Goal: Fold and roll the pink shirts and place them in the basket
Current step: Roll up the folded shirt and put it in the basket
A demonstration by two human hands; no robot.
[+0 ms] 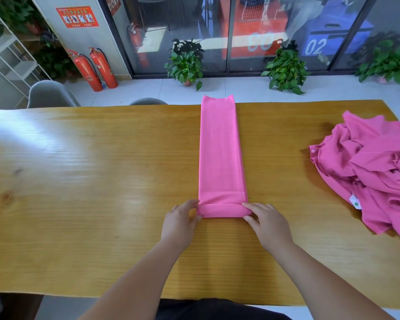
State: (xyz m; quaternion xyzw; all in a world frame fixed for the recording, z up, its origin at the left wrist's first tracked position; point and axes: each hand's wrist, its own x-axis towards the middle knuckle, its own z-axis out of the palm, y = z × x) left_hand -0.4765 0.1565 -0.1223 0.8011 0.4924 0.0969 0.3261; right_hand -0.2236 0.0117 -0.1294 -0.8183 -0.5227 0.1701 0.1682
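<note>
A pink shirt [221,153] folded into a long narrow strip lies on the wooden table [90,181], running from the far edge towards me. Its near end is turned over into a small roll [223,210]. My left hand [183,224] pinches the roll's left end between thumb and fingers. My right hand [267,221] pinches the roll's right end the same way. A loose pile of pink shirts [374,172] lies crumpled at the right side of the table. No basket is in view.
Two grey chairs [51,94] stand behind the table's far edge. Beyond are red fire extinguishers [95,69], potted plants [185,63] and glass doors. A white shelf rack [7,54] stands far left.
</note>
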